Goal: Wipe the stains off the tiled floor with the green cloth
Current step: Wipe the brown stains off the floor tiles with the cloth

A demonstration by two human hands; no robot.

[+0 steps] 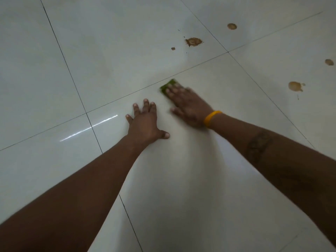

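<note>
My right hand [187, 104] lies flat on the green cloth [168, 86] and presses it to the white tiled floor [127, 51]; only the cloth's far edge shows past my fingertips. The hand is blurred. A yellow band circles that wrist. My left hand [145, 122] rests palm down on the tile beside it, fingers spread, holding nothing. Brown stains lie further off: a splattered one [193, 41], a round one [232, 26], a small dot [173, 48], a ring-shaped one [295, 86] and one at the right edge [329, 62].
Dark grout lines [72, 79] cross the glossy tiles. A bright light reflection [89, 127] streaks the tile left of my left hand.
</note>
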